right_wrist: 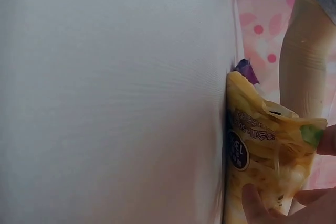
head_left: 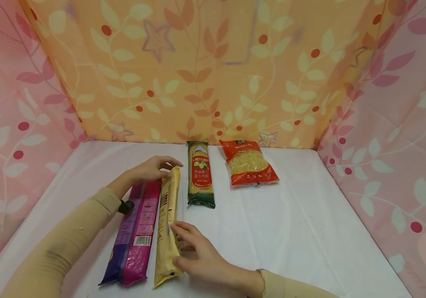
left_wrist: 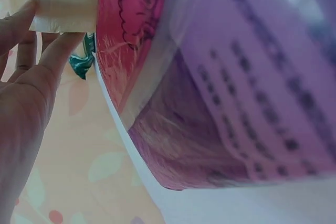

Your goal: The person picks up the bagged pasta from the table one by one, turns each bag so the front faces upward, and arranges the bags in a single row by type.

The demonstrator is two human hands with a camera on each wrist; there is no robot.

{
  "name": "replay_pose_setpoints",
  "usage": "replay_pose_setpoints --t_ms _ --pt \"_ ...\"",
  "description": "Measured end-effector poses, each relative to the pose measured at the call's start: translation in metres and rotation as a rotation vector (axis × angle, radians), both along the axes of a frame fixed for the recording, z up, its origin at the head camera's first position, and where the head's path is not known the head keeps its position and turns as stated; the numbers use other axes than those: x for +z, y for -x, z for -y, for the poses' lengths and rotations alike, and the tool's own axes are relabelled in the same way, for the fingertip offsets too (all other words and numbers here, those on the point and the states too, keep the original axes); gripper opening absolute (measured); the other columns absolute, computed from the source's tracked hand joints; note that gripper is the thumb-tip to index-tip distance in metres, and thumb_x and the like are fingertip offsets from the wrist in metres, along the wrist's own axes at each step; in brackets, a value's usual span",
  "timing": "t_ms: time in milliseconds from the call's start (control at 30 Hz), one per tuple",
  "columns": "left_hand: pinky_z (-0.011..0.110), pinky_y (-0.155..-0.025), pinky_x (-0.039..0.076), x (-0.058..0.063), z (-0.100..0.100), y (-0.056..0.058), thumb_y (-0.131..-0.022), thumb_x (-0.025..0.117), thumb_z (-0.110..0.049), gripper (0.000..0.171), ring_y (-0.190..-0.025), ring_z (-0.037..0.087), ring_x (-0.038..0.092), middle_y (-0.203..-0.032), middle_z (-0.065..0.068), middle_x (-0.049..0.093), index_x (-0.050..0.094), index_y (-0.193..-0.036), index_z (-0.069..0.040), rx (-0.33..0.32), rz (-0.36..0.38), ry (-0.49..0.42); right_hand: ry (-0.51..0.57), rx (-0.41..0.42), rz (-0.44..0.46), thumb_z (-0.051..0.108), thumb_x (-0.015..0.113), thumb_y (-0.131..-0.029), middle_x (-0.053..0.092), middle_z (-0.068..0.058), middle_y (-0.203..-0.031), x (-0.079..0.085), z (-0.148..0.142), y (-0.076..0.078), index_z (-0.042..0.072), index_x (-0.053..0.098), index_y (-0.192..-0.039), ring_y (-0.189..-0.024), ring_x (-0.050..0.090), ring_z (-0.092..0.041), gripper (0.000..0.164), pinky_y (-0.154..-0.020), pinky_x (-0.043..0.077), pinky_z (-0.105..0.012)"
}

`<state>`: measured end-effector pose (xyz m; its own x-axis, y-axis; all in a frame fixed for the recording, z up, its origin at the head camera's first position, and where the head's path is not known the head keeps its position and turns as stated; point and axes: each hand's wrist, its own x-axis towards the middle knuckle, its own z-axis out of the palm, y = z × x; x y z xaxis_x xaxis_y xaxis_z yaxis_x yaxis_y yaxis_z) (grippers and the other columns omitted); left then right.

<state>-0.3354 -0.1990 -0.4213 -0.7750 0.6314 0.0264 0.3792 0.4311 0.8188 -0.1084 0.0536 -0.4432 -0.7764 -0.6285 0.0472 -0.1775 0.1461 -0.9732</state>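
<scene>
A long yellow noodle packet (head_left: pixel 167 215) stands on its narrow side on the white table, left of the middle. My left hand (head_left: pixel 151 169) pinches its far end between thumb and fingers. Near the packet's close end, my right hand (head_left: pixel 201 254) holds it from the right side, thumb toward me. In the right wrist view the packet's front (right_wrist: pixel 262 145) carries a noodle picture and a dark round label, with fingertips at its edges. Just left lies a long purple and pink packet (head_left: pixel 138 231), barcode side up, under my left wrist; it fills much of the left wrist view.
Beyond the hands, a green and gold spaghetti packet (head_left: pixel 199 176) lies lengthwise on the table (head_left: pixel 291 231). Right of it is a red bag of pasta (head_left: pixel 250 163) with a see-through window. Patterned cloth walls (head_left: pixel 213 74) enclose the table at the back and both sides.
</scene>
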Motion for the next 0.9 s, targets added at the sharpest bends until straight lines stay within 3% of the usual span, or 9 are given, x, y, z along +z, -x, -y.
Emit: replay_pose_setpoints --t_ms 300,533,700,900 --pt "0.051 -0.102 0.051 0.002 0.000 -0.004 -0.101 0.061 0.002 0.036 -0.133 0.042 0.056 -0.140 0.024 0.060 0.062 -0.137 0.000 0.018 -0.022 0.000 -0.087 0.008 -0.120 0.011 0.064 -0.098 0.027 -0.005 -0.170 0.001 0.002 -0.002 0.007 0.033 -0.163 -0.139 0.047 -0.015 0.072 -0.109 0.048 -0.031" --pt "0.051 -0.103 0.050 0.011 -0.009 -0.012 -0.100 0.058 -0.010 0.037 -0.128 0.038 0.060 -0.134 0.018 0.066 0.065 -0.135 -0.003 0.146 -0.012 0.077 -0.207 -0.012 -0.181 0.018 0.063 -0.099 0.024 -0.004 -0.171 0.004 0.004 -0.006 0.012 0.032 -0.164 -0.142 0.041 -0.019 0.072 -0.117 0.038 -0.036" --pt "0.052 -0.098 0.054 0.013 -0.016 -0.016 -0.099 0.070 -0.027 0.040 -0.121 0.039 0.065 -0.131 0.019 0.066 0.066 -0.132 -0.003 0.208 -0.019 0.099 -0.222 -0.009 -0.184 0.021 0.062 -0.100 0.023 -0.004 -0.171 0.006 0.006 -0.006 0.014 0.032 -0.164 -0.141 0.041 -0.019 0.070 -0.116 0.039 -0.036" --pt "0.046 -0.092 0.057 0.016 -0.024 -0.021 -0.090 0.081 -0.029 0.051 -0.115 0.037 0.066 -0.129 0.021 0.065 0.065 -0.128 0.000 0.286 -0.021 0.144 -0.227 -0.004 -0.226 0.019 0.060 -0.100 0.024 -0.009 -0.171 0.005 0.009 -0.005 0.012 0.033 -0.164 -0.138 0.043 -0.018 0.070 -0.111 0.043 -0.031"
